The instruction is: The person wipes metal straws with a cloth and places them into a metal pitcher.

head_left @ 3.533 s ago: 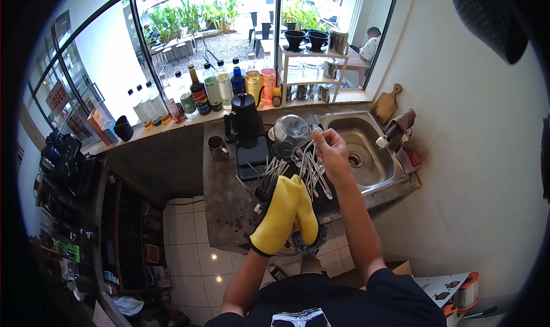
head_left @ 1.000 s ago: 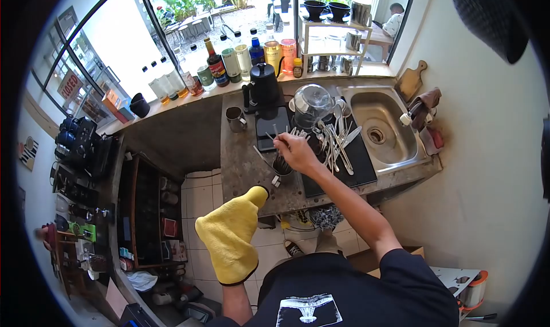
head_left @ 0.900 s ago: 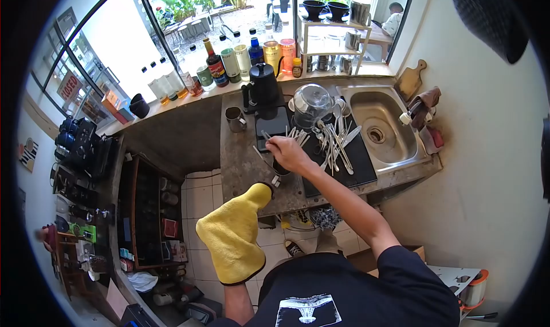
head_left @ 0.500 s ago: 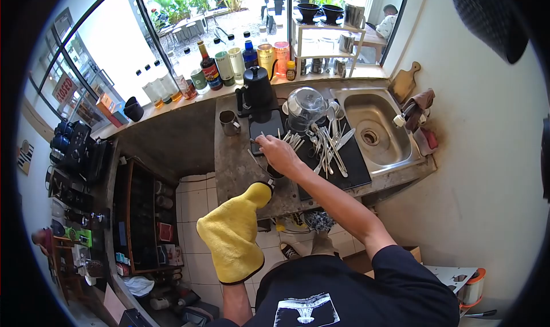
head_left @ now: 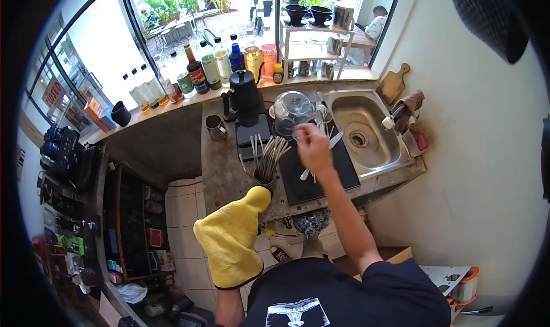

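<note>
My left hand is hidden under a yellow cloth [head_left: 232, 238] that covers it down to the wrist. The cloth's rounded end touches or lies very close to a dark cup [head_left: 264, 182], from which several thin metal utensil handles [head_left: 269, 155] stand up, fanned out. My right hand [head_left: 315, 150] is over the black mat [head_left: 303, 190], beside the upturned glass jar [head_left: 293, 110]. Its fingers are curled together; what they hold, if anything, is hard to make out. Around it lie a knife [head_left: 336, 139], a spoon [head_left: 304, 175] and other cutlery, partly covered by the hand.
A steel sink [head_left: 375, 141] is right of the mat. Behind the cup are a black scale [head_left: 252, 129], a black kettle [head_left: 244, 92] and a metal pitcher [head_left: 216, 128]. Bottles [head_left: 196, 74] line the windowsill. A wooden board [head_left: 393, 84] leans at the wall.
My right hand has moved from above the cup, right to the mat. The cutlery pile on the mat looks smaller, and the handles in the cup are now uncovered. The view has shifted slightly.
</note>
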### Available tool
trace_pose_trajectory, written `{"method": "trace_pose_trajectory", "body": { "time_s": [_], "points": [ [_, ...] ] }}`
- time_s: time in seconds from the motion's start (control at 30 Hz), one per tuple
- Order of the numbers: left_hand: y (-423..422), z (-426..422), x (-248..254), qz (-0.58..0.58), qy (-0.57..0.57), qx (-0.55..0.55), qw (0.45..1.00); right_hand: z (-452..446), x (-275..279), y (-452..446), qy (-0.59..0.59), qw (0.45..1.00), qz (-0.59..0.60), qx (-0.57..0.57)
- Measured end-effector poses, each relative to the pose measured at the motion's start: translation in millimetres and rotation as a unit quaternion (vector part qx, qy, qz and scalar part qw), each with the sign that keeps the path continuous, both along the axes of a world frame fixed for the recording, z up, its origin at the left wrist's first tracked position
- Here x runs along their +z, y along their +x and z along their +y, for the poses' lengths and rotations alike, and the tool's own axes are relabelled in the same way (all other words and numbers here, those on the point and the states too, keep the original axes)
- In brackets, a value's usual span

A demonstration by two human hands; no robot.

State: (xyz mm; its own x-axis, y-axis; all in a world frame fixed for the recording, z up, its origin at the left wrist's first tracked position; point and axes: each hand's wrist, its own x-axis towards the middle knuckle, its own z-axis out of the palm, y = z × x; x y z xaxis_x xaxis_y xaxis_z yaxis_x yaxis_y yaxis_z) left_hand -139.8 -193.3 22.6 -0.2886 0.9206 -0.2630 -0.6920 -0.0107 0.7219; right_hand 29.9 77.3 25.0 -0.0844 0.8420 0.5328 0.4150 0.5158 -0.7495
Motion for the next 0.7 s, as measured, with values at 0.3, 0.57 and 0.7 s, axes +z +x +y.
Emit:
{"method": "trace_pose_trajectory", "body": {
  "time_s": [0.3,0.57,0.7],
  "points": [
    [16.6,12.1,-10.1,-0.030,-0.014,-0.047,0.998,76.0,-167.9,114.2,-0.204,0.940,-0.252,-0.109],
    [38.5,35.5,-8.1,-0.057,-0.003,-0.105,0.993,54.2,-153.0,115.5,-0.228,0.952,-0.195,-0.053],
    [52.0,45.4,-7.7,-0.078,0.001,-0.142,0.987,44.8,-144.6,121.1,-0.214,0.969,-0.109,-0.059]
  ]
}}
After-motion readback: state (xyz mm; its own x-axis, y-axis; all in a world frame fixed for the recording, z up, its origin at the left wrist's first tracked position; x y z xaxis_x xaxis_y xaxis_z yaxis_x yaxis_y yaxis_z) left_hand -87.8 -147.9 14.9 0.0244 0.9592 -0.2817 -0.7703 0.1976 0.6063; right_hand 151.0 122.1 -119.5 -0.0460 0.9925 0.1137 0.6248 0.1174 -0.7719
